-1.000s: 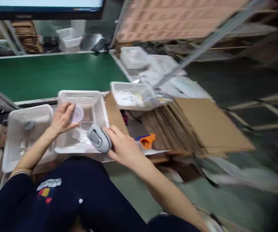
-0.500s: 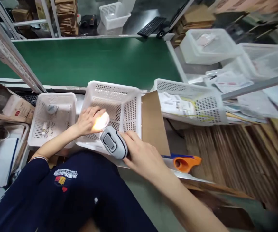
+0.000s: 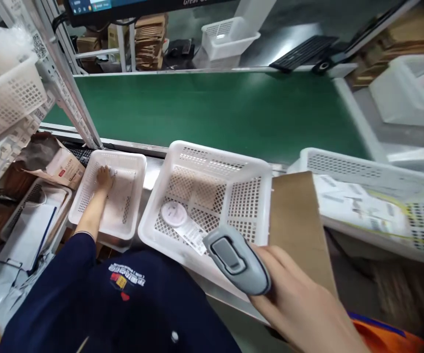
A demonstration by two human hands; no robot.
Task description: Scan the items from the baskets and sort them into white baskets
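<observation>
My right hand (image 3: 296, 289) is wrapped round a grey barcode scanner (image 3: 236, 260), which is over the front right of the middle white basket (image 3: 149, 215). In that basket lies a round, pale pink-lidded container (image 3: 174, 214), with a white printed label strip (image 3: 192, 234) beside it that runs towards the scanner. My left hand (image 3: 104, 179) reaches into the smaller left basket (image 3: 138, 196), its fingers curled down near the back wall. A pale printed object (image 3: 113, 171) shows in part at the fingertips; the hand hides the rest.
Behind the baskets runs a green conveyor belt (image 3: 212, 110). A cardboard sheet (image 3: 300, 220) stands right of the middle basket, before a basket of white packets (image 3: 362, 208). An orange tape dispenser (image 3: 384, 338) lies at lower right. A metal post (image 3: 70, 93) rises at left.
My left hand has left the round container in the middle basket and moved left into the smaller basket. The scanner's bright light on the container is gone. The view has shifted left.
</observation>
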